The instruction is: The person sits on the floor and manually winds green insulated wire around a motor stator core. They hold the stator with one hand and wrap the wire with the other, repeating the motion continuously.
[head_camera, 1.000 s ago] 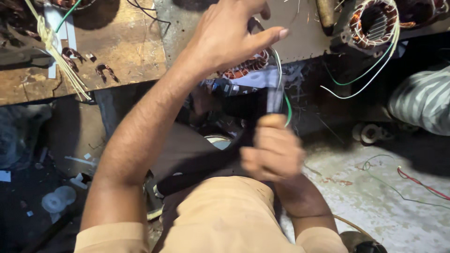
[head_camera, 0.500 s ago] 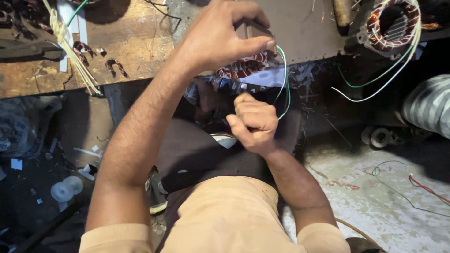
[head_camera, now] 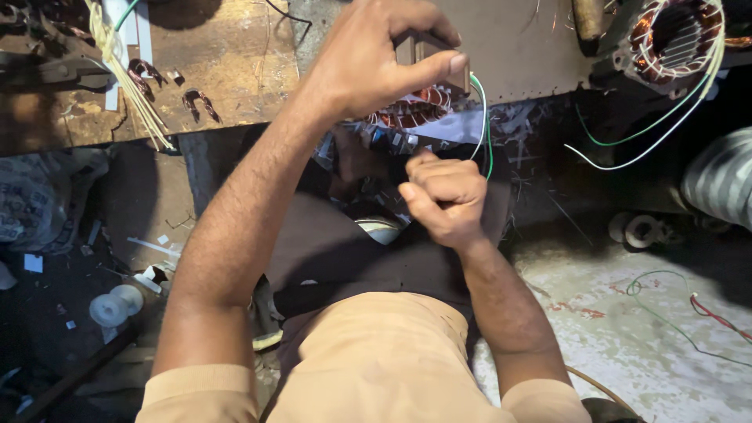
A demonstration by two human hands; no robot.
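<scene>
Your left hand [head_camera: 376, 59] is pinched around a small dark block [head_camera: 427, 53] above the bench edge. Green and white wires [head_camera: 483, 125] loop down from it into your right hand [head_camera: 442, 196], fisted tight just below. A copper-wound stator [head_camera: 674, 35] sits upper right, and a crumpled printed sack [head_camera: 35, 200] lies far left.

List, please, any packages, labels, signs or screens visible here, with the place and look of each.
Printed sack: lies at the left edge below the wooden bench; crumpled, pale grey with dark print.
White paper strip: lies flat on the bench, top left; long and narrow, possibly a label.
No signs or screens show.
</scene>
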